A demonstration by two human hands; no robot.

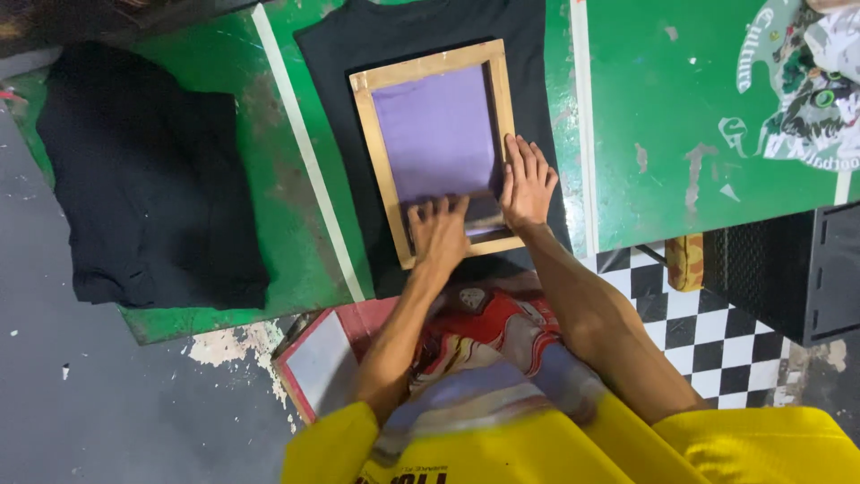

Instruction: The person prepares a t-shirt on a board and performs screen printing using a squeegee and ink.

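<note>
Wooden screen frame (436, 73) lies centre-top on our black shirt (336, 54); our left hand (438, 235) grips the squeegee (484, 213) (mostly hidden), our right hand (527, 184) presses flat, unclenched, on the frame's edge.

A framed screen (439, 143) lies on a shirt (528, 54) spread at the tabletop's (287, 224) near edge, about its middle. Both hands rest on the screen's near end, the left hand (439, 235) inside the frame, the right hand (527, 184) on its right rail. A folded garment stack (143, 179) sits toward the left edge, well apart.
</note>
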